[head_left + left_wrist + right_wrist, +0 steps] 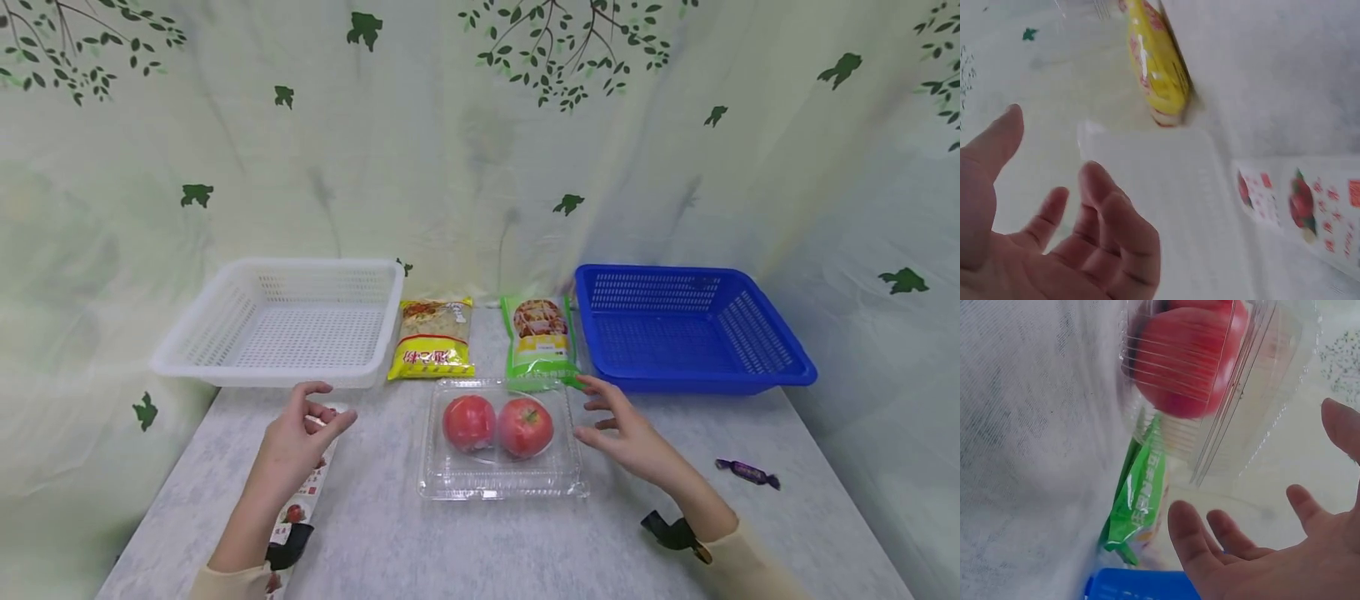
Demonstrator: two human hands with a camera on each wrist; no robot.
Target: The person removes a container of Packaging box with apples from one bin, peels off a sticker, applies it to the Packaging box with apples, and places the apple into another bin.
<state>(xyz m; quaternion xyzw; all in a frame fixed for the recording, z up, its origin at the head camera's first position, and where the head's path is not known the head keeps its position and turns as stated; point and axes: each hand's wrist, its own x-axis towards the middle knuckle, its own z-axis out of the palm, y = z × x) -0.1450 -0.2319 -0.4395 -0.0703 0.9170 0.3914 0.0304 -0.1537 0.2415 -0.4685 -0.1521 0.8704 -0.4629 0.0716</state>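
Observation:
Two red apples (469,422) lie inside a clear plastic clamshell box (495,483) in the middle of the table, its lid down. My right hand (626,437) hovers just right of the box, fingers parted and holding nothing; in the right wrist view the box (1254,375) is apart from the fingertips. My left hand (288,446) is raised left of the box with fingers loosely bent and nothing in them. Below it lies a long white strip printed with red fruit (303,500), also a printed strip (1300,206) in the left wrist view.
A white basket (262,372) stands at the back left, a blue basket (697,383) at the back right. Between them lie a yellow food packet (432,342) and a green food packet (540,340). A purple wrapped candy (747,473) lies at the right.

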